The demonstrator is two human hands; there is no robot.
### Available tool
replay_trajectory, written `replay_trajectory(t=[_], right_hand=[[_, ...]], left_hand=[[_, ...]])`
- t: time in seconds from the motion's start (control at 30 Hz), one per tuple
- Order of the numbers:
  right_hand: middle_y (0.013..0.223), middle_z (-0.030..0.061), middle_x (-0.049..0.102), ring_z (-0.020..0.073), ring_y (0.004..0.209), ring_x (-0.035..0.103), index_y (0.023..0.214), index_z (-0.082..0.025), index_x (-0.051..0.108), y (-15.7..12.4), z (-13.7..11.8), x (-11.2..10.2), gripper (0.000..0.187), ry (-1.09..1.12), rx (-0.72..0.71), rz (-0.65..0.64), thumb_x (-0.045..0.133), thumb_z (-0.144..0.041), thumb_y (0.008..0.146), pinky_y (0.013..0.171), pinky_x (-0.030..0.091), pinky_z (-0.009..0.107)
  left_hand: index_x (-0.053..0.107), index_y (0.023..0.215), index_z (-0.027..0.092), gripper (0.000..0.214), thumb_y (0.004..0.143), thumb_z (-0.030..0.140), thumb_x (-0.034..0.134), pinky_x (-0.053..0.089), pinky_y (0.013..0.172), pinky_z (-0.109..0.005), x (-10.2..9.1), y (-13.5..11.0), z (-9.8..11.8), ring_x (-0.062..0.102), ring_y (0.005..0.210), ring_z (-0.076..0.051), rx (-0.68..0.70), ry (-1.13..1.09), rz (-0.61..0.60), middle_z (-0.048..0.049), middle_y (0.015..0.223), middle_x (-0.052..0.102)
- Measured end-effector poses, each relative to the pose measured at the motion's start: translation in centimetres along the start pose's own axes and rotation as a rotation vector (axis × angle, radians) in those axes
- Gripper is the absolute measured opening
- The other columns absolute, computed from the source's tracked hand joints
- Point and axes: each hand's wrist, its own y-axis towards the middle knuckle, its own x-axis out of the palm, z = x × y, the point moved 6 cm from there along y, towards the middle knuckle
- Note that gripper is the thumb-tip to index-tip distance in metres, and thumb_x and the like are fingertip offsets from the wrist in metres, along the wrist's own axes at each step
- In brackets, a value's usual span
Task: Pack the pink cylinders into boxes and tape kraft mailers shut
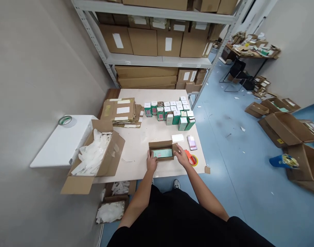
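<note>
A small open cardboard box [160, 145] lies near the front edge of the pale table [136, 137], with a green and white packet [162, 153] inside it. My left hand [151, 162] rests against the box's left end, fingers curled on it. My right hand [182, 156] touches the box's right flap, fingers partly spread. An orange tape dispenser [191, 158] lies just right of my right hand. Behind the box are a white card [177, 138] and a small stack of pinkish leaflets [192, 142].
Several green and white small boxes [172, 111] stand at the table's back. Flattened cartons [122, 111] lie at the back left. An open carton of white plastic bags [95, 154] and a tape roll [65, 120] are at left. Shelving with cartons [151, 41] stands behind; open cartons [285, 128] litter the blue floor.
</note>
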Motion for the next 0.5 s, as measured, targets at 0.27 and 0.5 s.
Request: replay_trajectory(t=[0.27,0.5], right_hand=[[0.158,0.0082,0.051,0.0309,0.147,0.047,0.15,-0.029,0.053,0.6,1.4,5.0,0.066,0.072,-0.048,-0.331,0.065,-0.045,0.087,0.117,0.045,0.053],[0.155,0.0078,0.053,0.0295,0.141,0.052,0.151,-0.03,0.053,0.0,-4.3,15.3,0.063,-0.045,-0.23,-0.625,0.062,-0.041,0.09,0.109,0.053,0.047]], left_hand=[[0.077,0.095,0.018,0.012,0.086,0.025,0.073,0.035,0.122,-0.059,-1.0,-8.3,1.0,0.004,0.161,-0.042,-0.19,-0.09,0.14,-0.0091,0.168,0.036],[0.078,0.092,0.022,0.011,0.084,0.028,0.076,0.03,0.124,-0.063,-6.3,-15.3,-2.9,0.001,0.161,-0.042,-0.321,-0.056,0.359,-0.0051,0.168,0.035]])
